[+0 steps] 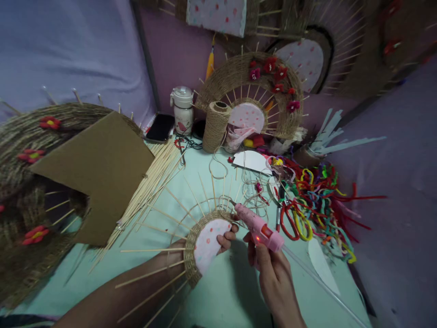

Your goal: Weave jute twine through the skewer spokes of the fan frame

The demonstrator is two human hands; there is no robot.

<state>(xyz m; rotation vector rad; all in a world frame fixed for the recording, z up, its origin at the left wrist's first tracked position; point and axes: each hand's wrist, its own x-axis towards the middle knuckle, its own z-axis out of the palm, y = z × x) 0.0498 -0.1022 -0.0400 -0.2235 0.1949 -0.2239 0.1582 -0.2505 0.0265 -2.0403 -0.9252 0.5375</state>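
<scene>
My left hand grips the right end of a small half-round woven piece, fingers closed over its edge. Its white centre has pink dots, a band of twine wraps the curve, and thin sticks fan outward. My right hand is wrapped around the handle of a pink glue gun, whose small light glows orange. The nozzle points up and left, close to the woven band near my left fingertips. A long clear glue stick trails from its back. Loose twine lies beyond the nozzle.
Bundled sticks and cut cardboard lie left. Behind stand a twine cone, a white bottle and a larger woven fan. Red-handled scissors and tangled coloured pipe cleaners lie right.
</scene>
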